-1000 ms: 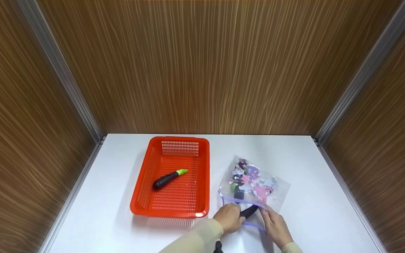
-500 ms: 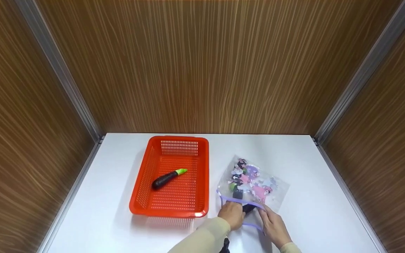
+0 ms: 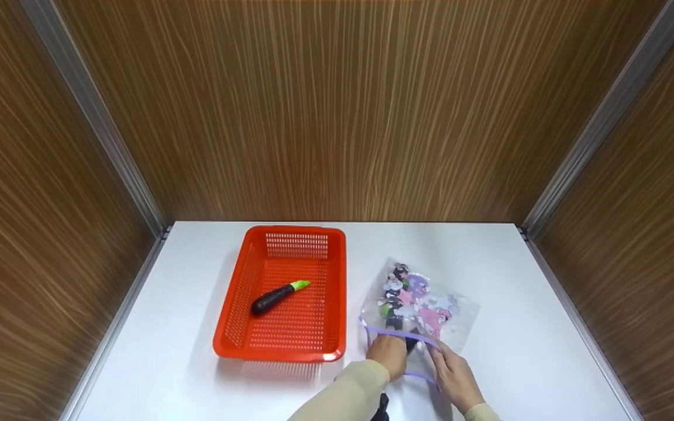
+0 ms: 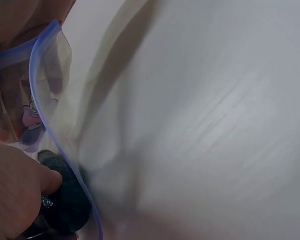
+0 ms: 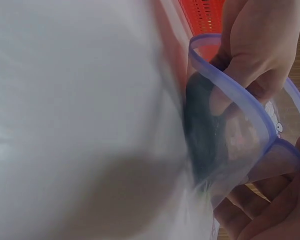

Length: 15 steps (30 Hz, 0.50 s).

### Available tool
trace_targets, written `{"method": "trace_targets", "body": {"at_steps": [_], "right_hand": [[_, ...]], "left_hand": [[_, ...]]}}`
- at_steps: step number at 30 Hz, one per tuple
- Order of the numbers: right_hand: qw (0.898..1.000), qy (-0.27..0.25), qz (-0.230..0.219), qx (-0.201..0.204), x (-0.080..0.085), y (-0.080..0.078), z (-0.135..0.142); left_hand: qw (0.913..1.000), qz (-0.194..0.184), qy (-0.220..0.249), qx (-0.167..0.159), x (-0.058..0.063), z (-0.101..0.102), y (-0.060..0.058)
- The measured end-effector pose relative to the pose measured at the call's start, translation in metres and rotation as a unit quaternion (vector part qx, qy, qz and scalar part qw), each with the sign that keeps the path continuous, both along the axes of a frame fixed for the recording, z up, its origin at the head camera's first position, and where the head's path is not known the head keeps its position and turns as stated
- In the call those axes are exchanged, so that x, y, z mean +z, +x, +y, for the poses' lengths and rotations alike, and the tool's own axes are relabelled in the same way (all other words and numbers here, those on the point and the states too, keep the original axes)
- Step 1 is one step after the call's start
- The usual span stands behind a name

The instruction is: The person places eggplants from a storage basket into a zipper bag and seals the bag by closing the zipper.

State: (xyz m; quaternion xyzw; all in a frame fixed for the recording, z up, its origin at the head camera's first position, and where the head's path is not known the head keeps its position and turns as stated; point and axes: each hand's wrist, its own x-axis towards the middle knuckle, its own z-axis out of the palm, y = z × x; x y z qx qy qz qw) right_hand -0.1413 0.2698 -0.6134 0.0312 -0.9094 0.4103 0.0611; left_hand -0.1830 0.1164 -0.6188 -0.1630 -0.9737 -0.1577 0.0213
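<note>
A clear zip bag (image 3: 460,316) with a purple-edged mouth and cartoon prints lies on the white table, its mouth held apart. My left hand (image 3: 388,354) reaches into that mouth and grips a dark, elongated vegetable (image 5: 201,130), whose far end lies behind the film. In the left wrist view the thumb (image 4: 50,181) presses on the vegetable's dark green skin. At the mouth's right side, my right hand (image 3: 457,377) pinches the rim, with fingers (image 5: 245,200) behind the film. Another dark item (image 3: 394,321) shows through the bag, beside something green (image 3: 385,311).
To the left stands a red perforated basket (image 3: 337,292). Inside it lies an eggplant (image 3: 271,299) with a light green stem end. Wood-grain panels (image 3: 337,117) with grey metal corner strips enclose the table (image 3: 196,257) at back and sides.
My left hand has moved forward and slightly right, deeper into the bag's mouth, taking the dark vegetable along. My right hand stays at the rim. The basket and eggplant have not moved.
</note>
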Motion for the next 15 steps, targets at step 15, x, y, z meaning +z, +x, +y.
{"method": "trace_targets", "body": {"at_steps": [15], "right_hand": [[1.0,-0.017,-0.005,-0.001,-0.0018,0.0026,0.0001]], "left_hand": [[0.9938,0.075,0.059,0.058,-0.0102,0.0066,-0.0076]]}}
